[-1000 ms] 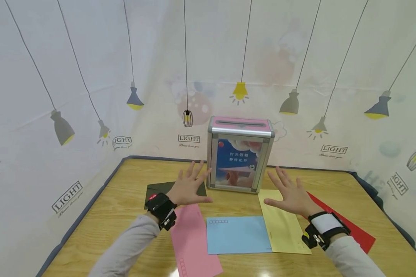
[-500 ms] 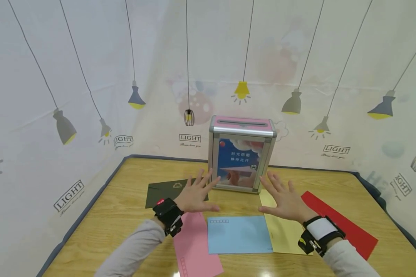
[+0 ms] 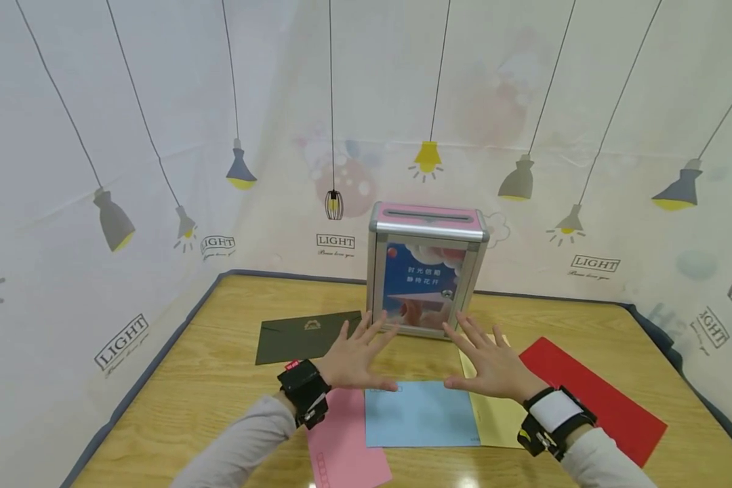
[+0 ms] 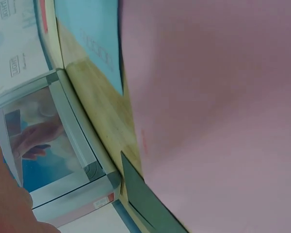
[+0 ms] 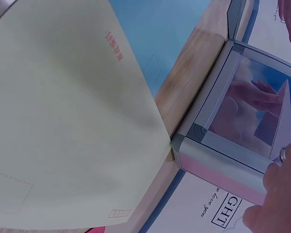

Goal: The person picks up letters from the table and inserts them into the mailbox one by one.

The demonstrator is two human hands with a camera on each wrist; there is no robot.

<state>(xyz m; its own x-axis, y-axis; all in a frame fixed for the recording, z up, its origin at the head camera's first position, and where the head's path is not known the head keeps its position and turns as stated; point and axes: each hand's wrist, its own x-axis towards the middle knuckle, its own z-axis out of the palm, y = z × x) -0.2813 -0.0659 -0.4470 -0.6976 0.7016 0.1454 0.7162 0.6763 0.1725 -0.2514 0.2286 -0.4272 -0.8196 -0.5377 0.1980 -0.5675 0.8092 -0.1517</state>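
Note:
My left hand (image 3: 355,359), fingers spread and holding nothing, hovers above the top of a pink envelope (image 3: 348,440) and beside a dark green envelope (image 3: 299,339). Likewise spread and bare, my right hand (image 3: 494,366) is over a yellow envelope (image 3: 500,423), partly hiding it. Between the two hands lies a light blue envelope (image 3: 421,417). A red envelope (image 3: 598,393) rests to the right of the right hand. Behind the fingertips stands a silver-framed mailbox (image 3: 423,285) with a pink top and a slot; in the right wrist view its front panel (image 5: 262,102) shows a pictured hand.
The envelopes lie flat on a wooden table (image 3: 189,407). A white cloth backdrop (image 3: 268,224) printed with hanging lamps rises around the table's back and sides. Each wrist wears a black strap with a small device.
Both spread hands have moved closer together and slightly toward the body. More of the dark green and red envelopes now shows. The envelopes and mailbox have stayed in place.

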